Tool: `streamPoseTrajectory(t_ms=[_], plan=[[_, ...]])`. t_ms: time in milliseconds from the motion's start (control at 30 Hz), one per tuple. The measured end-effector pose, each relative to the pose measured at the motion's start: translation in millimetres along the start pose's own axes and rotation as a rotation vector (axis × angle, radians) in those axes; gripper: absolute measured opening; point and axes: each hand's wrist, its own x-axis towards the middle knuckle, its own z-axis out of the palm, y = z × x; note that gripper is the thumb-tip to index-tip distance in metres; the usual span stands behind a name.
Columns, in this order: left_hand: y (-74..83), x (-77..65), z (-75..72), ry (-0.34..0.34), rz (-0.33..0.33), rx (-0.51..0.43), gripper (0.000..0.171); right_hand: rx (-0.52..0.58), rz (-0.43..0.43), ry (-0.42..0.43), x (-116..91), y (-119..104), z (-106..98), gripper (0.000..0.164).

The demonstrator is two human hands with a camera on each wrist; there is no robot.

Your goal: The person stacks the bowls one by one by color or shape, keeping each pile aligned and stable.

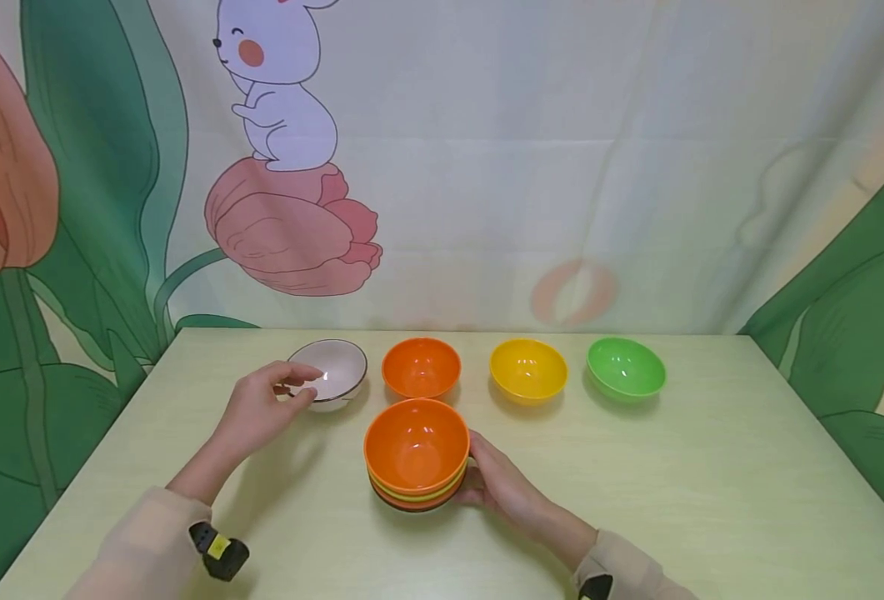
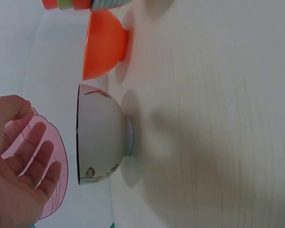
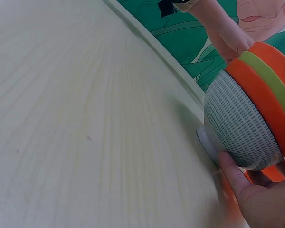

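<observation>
My left hand (image 1: 262,410) hovers at the near left rim of a white bowl (image 1: 340,385) with a dark edge. In the left wrist view its fingers are loosely bent above that bowl's rim, apart from it, with nothing in them. My right hand (image 1: 507,485) holds a stack of nested bowls (image 1: 417,450) from its right side. Orange is on top, then yellow-green, then orange. Lowest is a white bowl with small dark dashes (image 3: 237,121); the right thumb presses near its foot, close over the table, while the other fingers are partly hidden behind it.
Along the back of the pale table (image 1: 711,500) stand an orange bowl (image 1: 421,367), a yellow bowl (image 1: 528,369) and a green bowl (image 1: 626,367), right of the white one. The stack overlaps the orange bowl's front in the head view. A printed curtain (image 1: 471,167) hangs behind the table.
</observation>
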Motion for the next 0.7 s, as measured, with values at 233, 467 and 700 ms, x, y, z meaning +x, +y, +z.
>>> streamPoseTrajectory(t_ms=[233,467,700], plan=[[-7.0,10.9,-3.9,-0.03,-0.056,0.033,0.032,-0.001,-0.002,-0.003,0.3,0.5,-0.1,0.065],[-14.7,22.7,-8.2,-0.017,0.001,0.098,0.048,-0.003,0.003,-0.004,1.3,1.6,-0.9,0.067],[-16.8,30.7,-9.4,-0.07,-0.014,0.127,0.066,-0.007,0.006,-0.005,1.8,1.6,-0.8,0.067]])
